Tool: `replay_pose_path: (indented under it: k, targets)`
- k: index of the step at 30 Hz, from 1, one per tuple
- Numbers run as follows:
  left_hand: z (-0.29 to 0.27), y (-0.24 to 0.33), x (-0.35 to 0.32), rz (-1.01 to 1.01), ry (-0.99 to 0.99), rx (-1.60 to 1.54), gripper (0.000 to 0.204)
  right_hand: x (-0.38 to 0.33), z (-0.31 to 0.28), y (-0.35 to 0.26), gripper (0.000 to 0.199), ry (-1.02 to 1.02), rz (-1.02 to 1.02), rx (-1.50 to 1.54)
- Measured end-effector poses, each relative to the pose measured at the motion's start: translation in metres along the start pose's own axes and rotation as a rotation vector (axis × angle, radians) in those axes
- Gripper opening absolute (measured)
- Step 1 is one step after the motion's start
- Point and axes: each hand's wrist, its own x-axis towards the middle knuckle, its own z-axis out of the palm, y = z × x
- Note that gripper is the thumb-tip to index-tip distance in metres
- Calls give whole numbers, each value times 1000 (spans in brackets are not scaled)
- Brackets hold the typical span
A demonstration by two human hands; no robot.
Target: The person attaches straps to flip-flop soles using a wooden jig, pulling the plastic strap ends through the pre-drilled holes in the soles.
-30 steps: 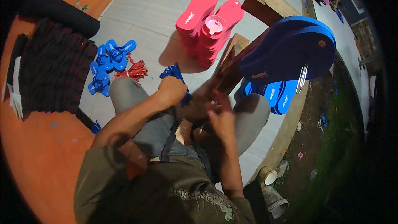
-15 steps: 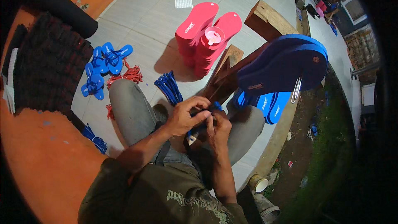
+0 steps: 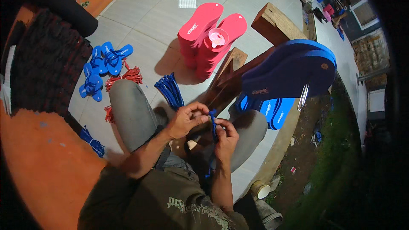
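Observation:
Between my hands runs a blue flip-flop strap [image 3: 213, 124], upright, its lower end dangling over my lap. My left hand [image 3: 188, 120] pinches at its knotted top with thumb and fingers. Slightly lower, my right hand [image 3: 226, 139] is closed round the strap's length. Just beyond my hands lies a bundle of blue straps [image 3: 169, 90] on the tiles. To the right, dark-bottomed blue soles [image 3: 285, 74] rest on a wooden stand [image 3: 238, 74], with a bent metal wire [image 3: 303, 97] hanging at their edge. Other blue soles [image 3: 279, 113] lie beside my right knee.
Tall stacks of pink soles [image 3: 199, 27] stand ahead, a pink cup [image 3: 218, 37] on top. Blue flip-flops [image 3: 111, 59] and red straps [image 3: 130, 76] lie at left, near another blue strap bundle [image 3: 91, 141]. The tiled floor ends at a ledge [image 3: 281, 153] on the right.
The strap has come up into plain sight between my hands, stretched upright. My right hand has moved a little lower and apart from the left. The view has shifted slightly.

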Motion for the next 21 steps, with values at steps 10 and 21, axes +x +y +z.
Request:
replay_pose_path:
  k: [10, 21]
  targets:
    - [-51, -37, 44, 221, 125, 1316, 14, -46, 6, -33, 27, -495, 61, -361]
    - [-56, -198, 75, 199, 153, 1239, 33, 22, -11, -25, 30, -59, 127, -140]
